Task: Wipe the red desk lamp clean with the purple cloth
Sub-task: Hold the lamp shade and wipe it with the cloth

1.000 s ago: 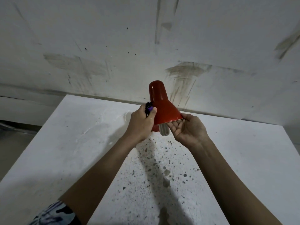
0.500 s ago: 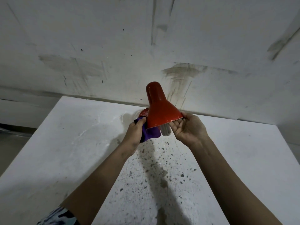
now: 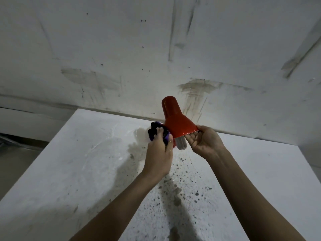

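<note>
The red desk lamp (image 3: 175,119) stands at the back middle of the white table, its cone shade tilted with the opening facing down toward me. A white coiled bulb (image 3: 233,145) pokes out of the shade. My right hand (image 3: 203,141) grips the shade's lower right rim. My left hand (image 3: 159,152) holds the bunched purple cloth (image 3: 156,132) against the shade's left side, low near the rim. The lamp's base and arm are mostly hidden behind my left hand and the shade.
The white table (image 3: 69,171) is speckled with dark spots in the middle and ends at a stained white wall (image 3: 156,58) right behind the lamp. The table's left edge drops to the floor (image 3: 15,153).
My left hand with the cloth slid from under the shade's rim up to its left side. The right hand kept its hold on the rim.
</note>
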